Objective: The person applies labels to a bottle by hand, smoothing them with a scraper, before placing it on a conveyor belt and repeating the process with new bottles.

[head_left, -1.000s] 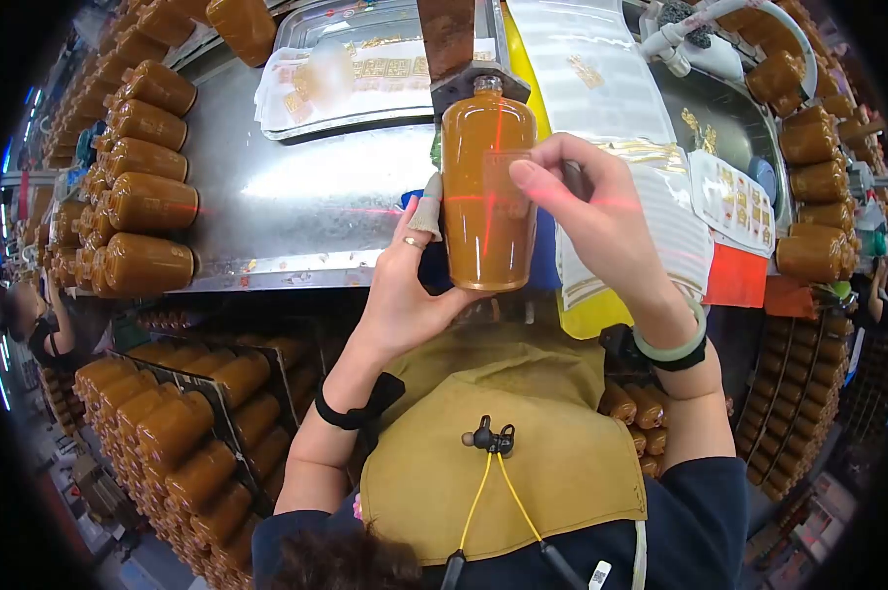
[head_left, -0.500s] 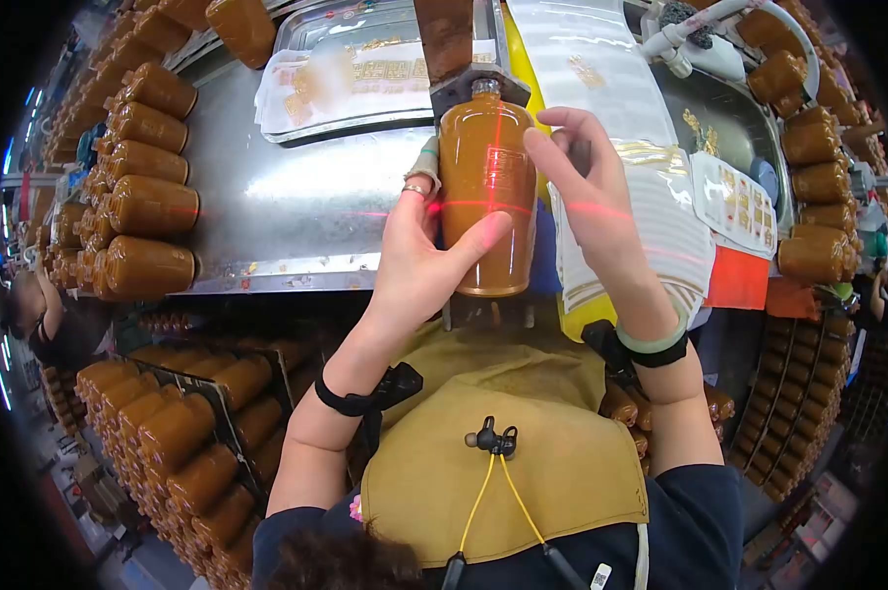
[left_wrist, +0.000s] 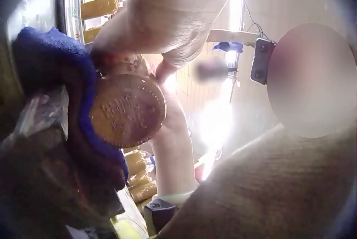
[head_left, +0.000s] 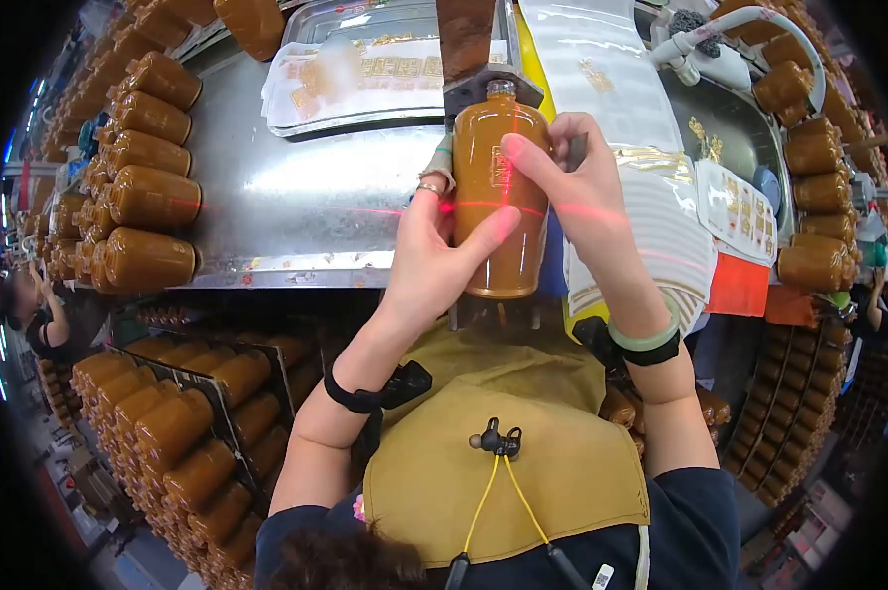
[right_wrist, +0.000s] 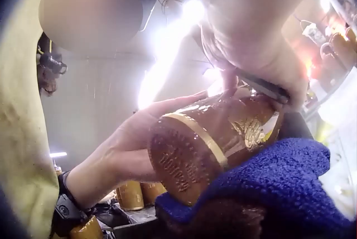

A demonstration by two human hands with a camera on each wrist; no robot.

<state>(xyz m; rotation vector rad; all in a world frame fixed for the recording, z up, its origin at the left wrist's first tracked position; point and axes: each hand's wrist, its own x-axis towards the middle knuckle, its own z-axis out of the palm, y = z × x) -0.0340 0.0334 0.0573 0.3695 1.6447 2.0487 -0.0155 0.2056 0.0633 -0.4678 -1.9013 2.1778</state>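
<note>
A glossy amber-brown bottle [head_left: 478, 187] lies on its back, its neck toward a metal bracket [head_left: 464, 90]. My left hand [head_left: 426, 261] grips its left side, thumb across the front, with a sleeve on one finger. My right hand [head_left: 592, 202] is at the bottle's right side, its thumb pressing beside the small gold emblem [head_left: 496, 162]. A dark flat strip [right_wrist: 263, 86] sits in the right fingers in the right wrist view. Blue towelling [right_wrist: 273, 166] lies under the bottle. The embossed base [left_wrist: 128, 110] faces the left wrist camera.
Rows of brown bottles [head_left: 154, 202] stand at left, others at right. Sheets of gold emblems [head_left: 395, 74] lie on a tray behind. White film sheets [head_left: 651, 211] and an emblem card [head_left: 737, 208] lie to the right, near a white pipe [head_left: 680, 49]. Red laser lines cross the bottle.
The small clear film under the right thumb has come off the bottle, and the gold emblem shows. The left thumb has moved onto the bottle's front. The right thumb has returned to the emblem.
</note>
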